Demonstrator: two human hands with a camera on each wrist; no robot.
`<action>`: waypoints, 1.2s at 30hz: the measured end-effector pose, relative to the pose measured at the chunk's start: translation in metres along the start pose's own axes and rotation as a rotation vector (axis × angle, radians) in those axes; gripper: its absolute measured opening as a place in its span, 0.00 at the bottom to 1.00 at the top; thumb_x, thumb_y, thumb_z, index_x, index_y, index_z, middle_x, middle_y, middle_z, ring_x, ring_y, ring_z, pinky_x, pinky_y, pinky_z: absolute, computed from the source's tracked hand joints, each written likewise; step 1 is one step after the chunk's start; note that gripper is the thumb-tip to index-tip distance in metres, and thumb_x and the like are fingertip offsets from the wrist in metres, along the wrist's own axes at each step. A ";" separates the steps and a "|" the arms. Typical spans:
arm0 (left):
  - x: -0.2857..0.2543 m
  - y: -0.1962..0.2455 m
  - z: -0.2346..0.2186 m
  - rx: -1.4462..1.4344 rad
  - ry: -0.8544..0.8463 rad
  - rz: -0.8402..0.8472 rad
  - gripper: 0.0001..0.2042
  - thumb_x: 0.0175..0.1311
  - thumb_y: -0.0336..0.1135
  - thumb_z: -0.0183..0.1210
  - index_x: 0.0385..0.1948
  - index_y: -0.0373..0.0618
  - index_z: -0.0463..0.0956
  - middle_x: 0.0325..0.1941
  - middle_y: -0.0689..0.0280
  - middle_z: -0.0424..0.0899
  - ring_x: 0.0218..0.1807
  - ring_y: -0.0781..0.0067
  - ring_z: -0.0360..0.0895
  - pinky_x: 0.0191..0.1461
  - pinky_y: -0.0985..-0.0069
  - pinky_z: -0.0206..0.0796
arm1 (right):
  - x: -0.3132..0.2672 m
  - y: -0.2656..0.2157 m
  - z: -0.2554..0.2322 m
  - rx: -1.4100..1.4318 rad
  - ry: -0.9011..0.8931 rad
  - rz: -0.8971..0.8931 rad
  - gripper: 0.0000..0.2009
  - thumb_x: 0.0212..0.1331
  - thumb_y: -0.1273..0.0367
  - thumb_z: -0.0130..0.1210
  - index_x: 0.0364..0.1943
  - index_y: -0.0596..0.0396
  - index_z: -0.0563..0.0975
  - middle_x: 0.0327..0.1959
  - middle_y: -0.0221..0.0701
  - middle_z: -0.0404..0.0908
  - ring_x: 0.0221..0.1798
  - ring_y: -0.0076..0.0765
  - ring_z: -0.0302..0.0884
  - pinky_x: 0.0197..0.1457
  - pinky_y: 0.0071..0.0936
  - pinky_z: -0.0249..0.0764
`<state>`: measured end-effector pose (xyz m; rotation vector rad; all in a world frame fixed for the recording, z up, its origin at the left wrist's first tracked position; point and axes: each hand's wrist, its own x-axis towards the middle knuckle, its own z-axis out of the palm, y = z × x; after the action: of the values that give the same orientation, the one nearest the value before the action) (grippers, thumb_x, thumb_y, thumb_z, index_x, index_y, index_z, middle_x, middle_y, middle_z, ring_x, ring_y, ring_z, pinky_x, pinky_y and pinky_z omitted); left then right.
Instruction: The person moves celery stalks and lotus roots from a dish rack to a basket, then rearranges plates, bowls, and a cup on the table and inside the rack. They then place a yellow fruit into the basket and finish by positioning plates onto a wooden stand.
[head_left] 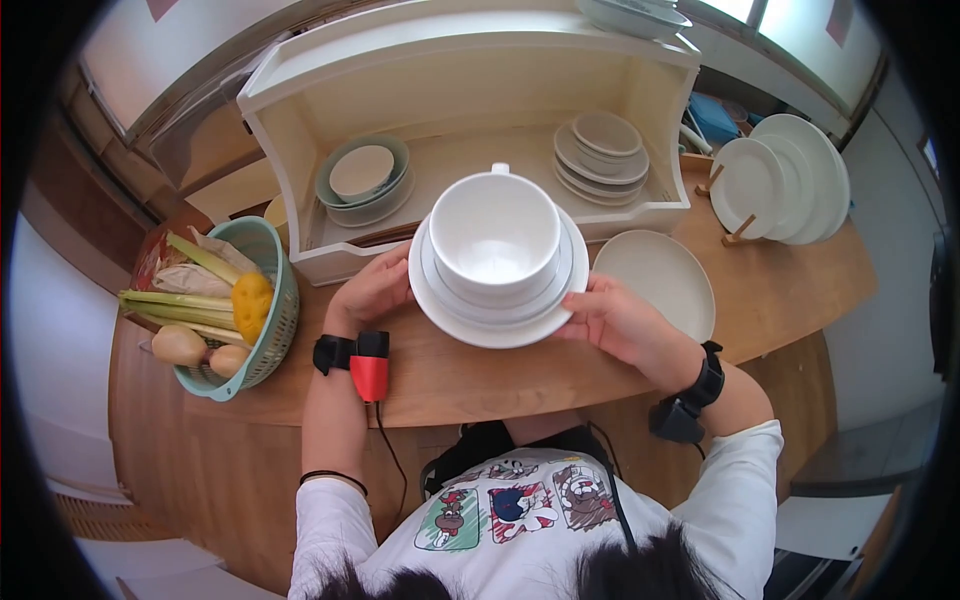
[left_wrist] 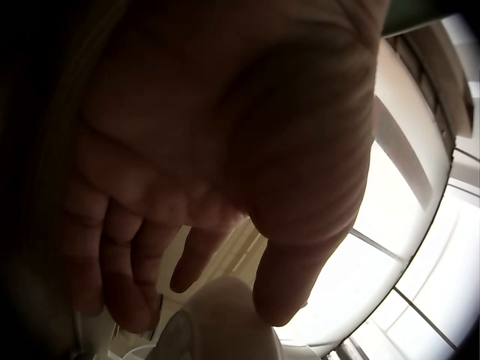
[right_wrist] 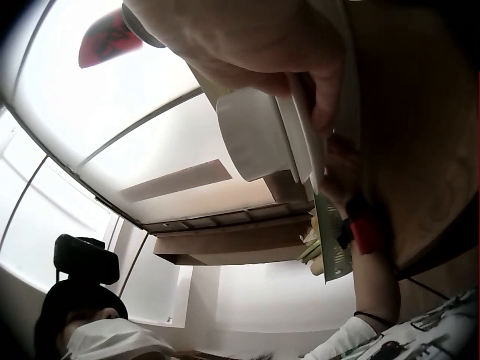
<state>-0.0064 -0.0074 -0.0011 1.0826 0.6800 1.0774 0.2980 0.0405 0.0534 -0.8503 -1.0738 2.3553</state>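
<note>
A white cup (head_left: 495, 235) stands on a smaller white saucer (head_left: 548, 297) and a wider white plate (head_left: 480, 335), all stacked in front of the shelf. My right hand (head_left: 625, 320) pinches the right rim of the stack, thumb over the edge, as the right wrist view shows beside the cup (right_wrist: 251, 135). At the opposite rim is my left hand (head_left: 375, 290), its fingertips partly hidden by the plate. In the left wrist view, the thumb and loosely bent fingers of this left hand (left_wrist: 225, 150) stand apart around a white rounded shape (left_wrist: 221, 322).
Stacked bowls (head_left: 365, 175) and small plates (head_left: 600, 165) fill a white shelf (head_left: 480, 110). A teal basket (head_left: 285, 310) of vegetables stands left. One flat plate (head_left: 660, 280) lies right, near a wooden rack (head_left: 738, 232) of upright plates (head_left: 780, 180).
</note>
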 end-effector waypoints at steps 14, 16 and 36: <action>0.009 -0.004 -0.014 -0.087 0.090 -0.095 0.19 0.64 0.41 0.46 0.53 0.40 0.61 0.38 0.65 0.74 0.38 0.80 0.72 0.47 0.79 0.66 | 0.121 -0.059 -0.001 -0.033 0.002 -0.139 0.12 0.58 0.77 0.41 0.46 0.67 0.65 0.48 0.43 0.69 0.51 0.39 0.70 0.57 0.31 0.69; 0.010 -0.006 -0.016 -0.072 0.130 -0.126 0.19 0.64 0.40 0.45 0.53 0.40 0.62 0.37 0.65 0.74 0.38 0.81 0.72 0.47 0.80 0.66 | 0.140 -0.061 -0.006 -0.027 0.008 -0.143 0.13 0.57 0.78 0.41 0.46 0.67 0.65 0.48 0.43 0.69 0.51 0.40 0.70 0.57 0.31 0.69; 0.012 -0.007 -0.015 -0.067 0.116 -0.121 0.20 0.64 0.42 0.46 0.53 0.40 0.63 0.41 0.62 0.75 0.40 0.80 0.72 0.49 0.79 0.65 | 0.203 -0.050 -0.046 0.093 0.223 -0.060 0.14 0.56 0.81 0.37 0.48 0.64 0.62 0.48 0.45 0.66 0.50 0.44 0.69 0.55 0.33 0.71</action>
<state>-0.0127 0.0091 -0.0119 0.9155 0.7866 1.0565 0.1871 0.2142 -0.0032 -1.0045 -0.8795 2.1818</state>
